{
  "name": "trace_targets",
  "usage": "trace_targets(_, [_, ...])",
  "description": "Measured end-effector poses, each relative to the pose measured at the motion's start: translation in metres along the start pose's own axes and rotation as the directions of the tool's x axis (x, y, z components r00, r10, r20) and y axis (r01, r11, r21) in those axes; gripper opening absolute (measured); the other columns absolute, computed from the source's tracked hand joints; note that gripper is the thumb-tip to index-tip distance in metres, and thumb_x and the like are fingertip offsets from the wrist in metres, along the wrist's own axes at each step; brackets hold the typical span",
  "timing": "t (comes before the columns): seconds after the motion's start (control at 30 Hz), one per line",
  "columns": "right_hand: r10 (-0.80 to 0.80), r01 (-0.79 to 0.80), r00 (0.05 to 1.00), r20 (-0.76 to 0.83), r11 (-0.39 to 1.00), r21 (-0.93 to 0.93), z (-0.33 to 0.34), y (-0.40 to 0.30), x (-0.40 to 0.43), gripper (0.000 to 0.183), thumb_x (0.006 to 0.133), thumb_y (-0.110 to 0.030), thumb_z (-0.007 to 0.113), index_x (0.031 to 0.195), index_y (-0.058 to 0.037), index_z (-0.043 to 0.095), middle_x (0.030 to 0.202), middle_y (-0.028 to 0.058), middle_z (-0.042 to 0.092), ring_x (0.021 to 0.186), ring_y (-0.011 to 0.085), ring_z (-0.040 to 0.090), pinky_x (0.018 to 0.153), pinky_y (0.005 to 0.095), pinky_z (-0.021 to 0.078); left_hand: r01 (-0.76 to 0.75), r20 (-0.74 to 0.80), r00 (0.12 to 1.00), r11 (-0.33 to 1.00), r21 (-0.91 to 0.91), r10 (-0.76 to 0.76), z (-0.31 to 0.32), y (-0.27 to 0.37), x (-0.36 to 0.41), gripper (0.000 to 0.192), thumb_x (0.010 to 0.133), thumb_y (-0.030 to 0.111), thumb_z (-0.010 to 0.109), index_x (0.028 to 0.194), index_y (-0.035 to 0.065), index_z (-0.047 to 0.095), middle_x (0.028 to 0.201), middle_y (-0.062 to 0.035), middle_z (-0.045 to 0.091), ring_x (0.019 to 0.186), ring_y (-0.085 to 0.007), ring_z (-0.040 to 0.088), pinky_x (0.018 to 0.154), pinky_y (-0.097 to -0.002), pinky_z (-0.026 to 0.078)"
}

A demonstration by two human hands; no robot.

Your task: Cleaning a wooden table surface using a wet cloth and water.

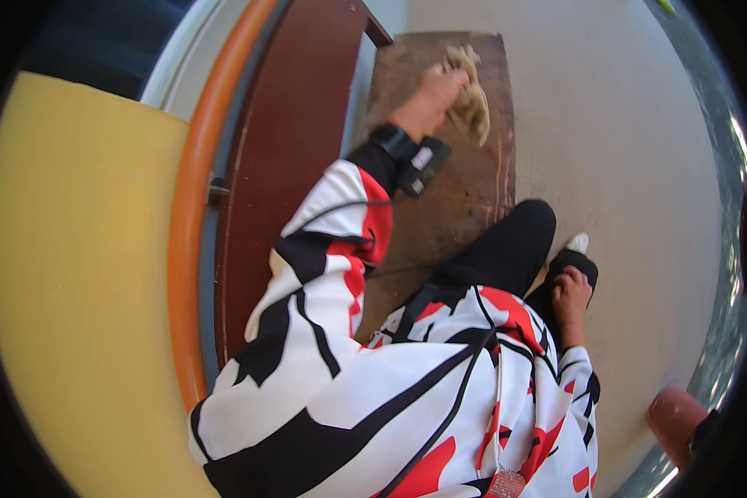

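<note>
My left hand, at the end of an outstretched arm, grips a crumpled tan cloth. Cloth and hand are over the far part of a brown, worn bench seat, where I sit side-on. On my left wrist is a black strap with a small black box, and a thin black cable runs from it along my sleeve. My right hand holds nothing and rests on my black-trousered leg near the knee, its fingers bent over the cloth of the trousers.
A dark red panel rises along the bench's left side. Behind it run an orange handrail and a yellow wall. Pale floor lies to the right. A rounded reddish object, its kind unclear, stands at lower right.
</note>
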State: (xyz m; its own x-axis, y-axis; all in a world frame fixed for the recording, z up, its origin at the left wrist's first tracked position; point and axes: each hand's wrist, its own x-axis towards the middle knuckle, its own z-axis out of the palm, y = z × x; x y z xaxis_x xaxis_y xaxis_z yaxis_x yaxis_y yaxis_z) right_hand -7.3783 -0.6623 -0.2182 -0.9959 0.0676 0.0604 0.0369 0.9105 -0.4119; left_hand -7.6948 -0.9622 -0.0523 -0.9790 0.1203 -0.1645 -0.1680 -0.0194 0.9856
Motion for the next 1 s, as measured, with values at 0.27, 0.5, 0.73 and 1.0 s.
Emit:
trace_targets(0.27, [0.004,-0.002,0.997,0.073,1.000,-0.027,0.013,0.001,0.002,0.011,0.070,-0.012,0.061,0.078,-0.0100,0.068,0.101,0.0034,0.059,0.096,0.0232,0.055,0.079,0.0372,0.0416,-0.010,-0.020,1.000,0.995,0.097,0.012,0.000,-0.078,-0.097,0.043,0.073,0.006,0.056,0.116,0.0008,0.056,0.096,-0.0037,0.062,0.086,-0.0098,0.056,0.077,-0.0266,0.047])
trace_targets(0.5, [0.012,-0.596,0.779,0.627,0.326,0.734,-0.064,-0.090,0.090,0.055,0.092,-0.037,0.051,0.139,-0.0134,0.036,0.123,0.0080,0.053,0.098,0.0198,0.060,0.074,0.0334,0.0532,-0.137,0.248,0.968,0.919,0.369,0.044,0.059,-0.103,-0.137,0.054,0.071,0.012,0.059,0.122,-0.0017,0.047,0.104,-0.0215,0.061,0.098,-0.0317,0.060,0.085,-0.0353,0.047])
trace_targets(0.73, [0.064,-0.473,0.881,0.470,0.166,0.865,-0.052,-0.126,0.117,0.042,0.090,-0.023,0.056,0.125,-0.0030,0.045,0.112,0.0092,0.058,0.096,0.0185,0.060,0.076,0.0300,0.0521,-0.440,0.378,0.877,0.813,0.382,0.297,0.078,-0.081,-0.155,0.064,0.073,0.021,0.065,0.128,-0.0011,0.041,0.110,-0.0262,0.057,0.104,-0.0385,0.055,0.089,-0.0386,0.045])
trace_targets(1.0, [-0.020,-0.421,0.875,0.483,0.459,0.782,-0.065,-0.165,0.184,0.033,0.083,-0.013,0.059,0.113,0.0000,0.056,0.098,0.0065,0.062,0.087,0.0162,0.060,0.077,0.0293,0.0488,0.023,-0.174,0.968,0.628,0.778,0.179,-0.013,-0.183,-0.137,0.064,0.073,0.027,0.067,0.128,0.0027,0.043,0.134,-0.0206,0.041,0.123,-0.0367,0.037,0.103,-0.0443,0.029])
